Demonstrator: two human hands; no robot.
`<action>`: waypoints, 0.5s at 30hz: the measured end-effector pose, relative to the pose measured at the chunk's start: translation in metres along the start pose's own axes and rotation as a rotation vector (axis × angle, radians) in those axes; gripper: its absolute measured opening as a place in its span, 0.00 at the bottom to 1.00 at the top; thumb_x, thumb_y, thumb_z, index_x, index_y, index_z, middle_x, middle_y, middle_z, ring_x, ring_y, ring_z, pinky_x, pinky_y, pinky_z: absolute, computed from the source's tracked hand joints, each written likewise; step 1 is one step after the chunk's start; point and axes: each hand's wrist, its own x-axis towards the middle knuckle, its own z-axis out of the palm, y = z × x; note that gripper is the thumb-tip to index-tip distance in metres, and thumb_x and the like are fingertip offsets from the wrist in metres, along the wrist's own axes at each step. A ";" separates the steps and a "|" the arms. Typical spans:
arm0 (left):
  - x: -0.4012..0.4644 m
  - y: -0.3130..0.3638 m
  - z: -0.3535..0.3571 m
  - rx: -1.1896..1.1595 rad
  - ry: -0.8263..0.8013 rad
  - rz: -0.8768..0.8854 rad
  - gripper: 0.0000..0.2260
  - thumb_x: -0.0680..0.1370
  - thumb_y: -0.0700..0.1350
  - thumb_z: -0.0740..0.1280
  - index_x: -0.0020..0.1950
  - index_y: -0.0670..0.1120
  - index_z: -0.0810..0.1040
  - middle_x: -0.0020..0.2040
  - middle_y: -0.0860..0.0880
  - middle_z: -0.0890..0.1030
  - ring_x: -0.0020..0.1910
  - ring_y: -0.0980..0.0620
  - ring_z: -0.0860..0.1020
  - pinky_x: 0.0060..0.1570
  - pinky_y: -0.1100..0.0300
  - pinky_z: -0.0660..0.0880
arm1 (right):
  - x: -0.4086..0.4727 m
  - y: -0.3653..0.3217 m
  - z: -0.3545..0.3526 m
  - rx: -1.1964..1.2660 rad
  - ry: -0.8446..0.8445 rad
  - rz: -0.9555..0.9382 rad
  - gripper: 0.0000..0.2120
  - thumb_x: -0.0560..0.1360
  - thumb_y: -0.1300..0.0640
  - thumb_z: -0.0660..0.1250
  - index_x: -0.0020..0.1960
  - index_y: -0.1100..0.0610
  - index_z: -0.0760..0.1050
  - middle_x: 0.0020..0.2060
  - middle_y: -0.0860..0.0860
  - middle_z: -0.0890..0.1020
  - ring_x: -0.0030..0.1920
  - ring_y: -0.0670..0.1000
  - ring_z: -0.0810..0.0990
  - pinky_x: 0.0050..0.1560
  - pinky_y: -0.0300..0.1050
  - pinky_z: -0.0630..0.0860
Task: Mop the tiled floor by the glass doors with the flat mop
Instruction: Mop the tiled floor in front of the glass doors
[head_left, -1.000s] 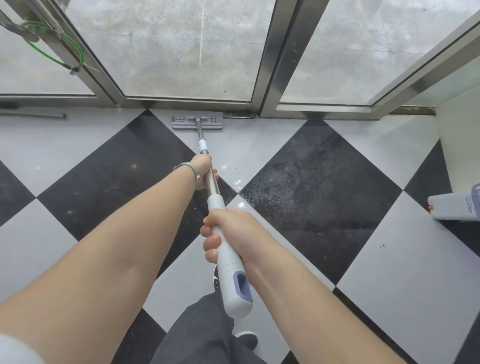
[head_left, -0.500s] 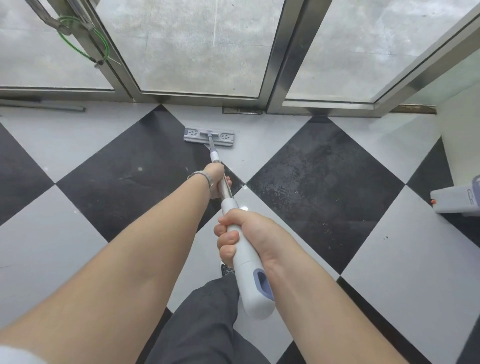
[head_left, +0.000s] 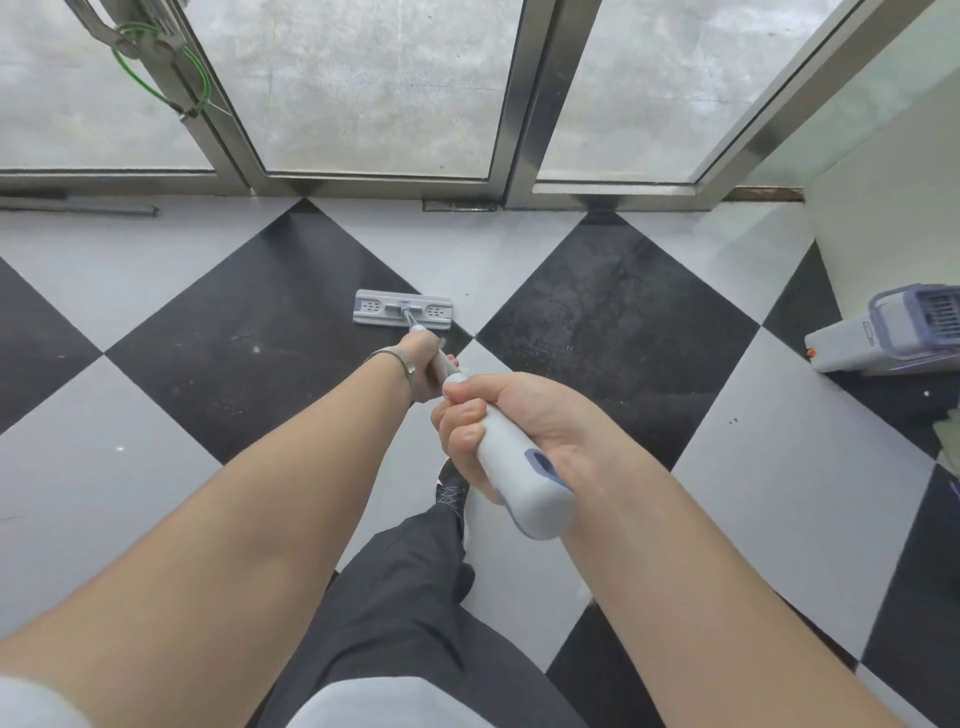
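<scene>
The flat mop has a grey rectangular head (head_left: 402, 310) lying flat on the black-and-white tiled floor (head_left: 613, 322), roughly a tile's length short of the glass doors (head_left: 363, 88). Its metal pole runs back toward me into a thick white handle (head_left: 519, 473) with a blue slot. My left hand (head_left: 423, 366), a bracelet on its wrist, grips the pole low down, just behind the mop head. My right hand (head_left: 511, 421) grips the white handle near its upper end. Most of the pole is hidden by my hands.
A white and lavender mop bucket (head_left: 888, 332) sits on the floor at the right by a white wall (head_left: 883, 208). Steel door frames (head_left: 524, 104) line the far edge; a green cable lock (head_left: 156, 67) hangs at upper left. My dark trouser leg and shoe (head_left: 452, 488) stand below the handle.
The mop head has slid back toward me, from the door threshold to the tile junction. Both hands drew back with it, keeping their grip.
</scene>
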 end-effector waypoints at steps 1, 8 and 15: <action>-0.004 -0.006 -0.003 0.008 -0.011 -0.010 0.14 0.83 0.48 0.57 0.40 0.43 0.66 0.37 0.48 0.70 0.32 0.54 0.70 0.31 0.63 0.70 | -0.003 0.006 -0.001 -0.002 -0.003 0.001 0.10 0.81 0.64 0.57 0.41 0.58 0.69 0.31 0.49 0.65 0.16 0.45 0.67 0.17 0.31 0.65; -0.027 -0.054 -0.008 0.012 -0.009 0.024 0.13 0.82 0.44 0.54 0.38 0.47 0.63 0.33 0.48 0.66 0.29 0.52 0.66 0.20 0.67 0.67 | -0.030 0.038 -0.022 -0.055 0.031 0.041 0.11 0.80 0.65 0.58 0.40 0.57 0.68 0.27 0.48 0.66 0.17 0.45 0.67 0.18 0.31 0.66; -0.046 -0.090 -0.003 0.015 0.025 -0.034 0.11 0.79 0.46 0.53 0.36 0.47 0.62 0.28 0.49 0.64 0.24 0.52 0.64 0.22 0.69 0.68 | -0.062 0.049 -0.035 -0.223 0.074 0.066 0.07 0.81 0.65 0.57 0.45 0.59 0.69 0.33 0.48 0.65 0.21 0.43 0.67 0.18 0.31 0.67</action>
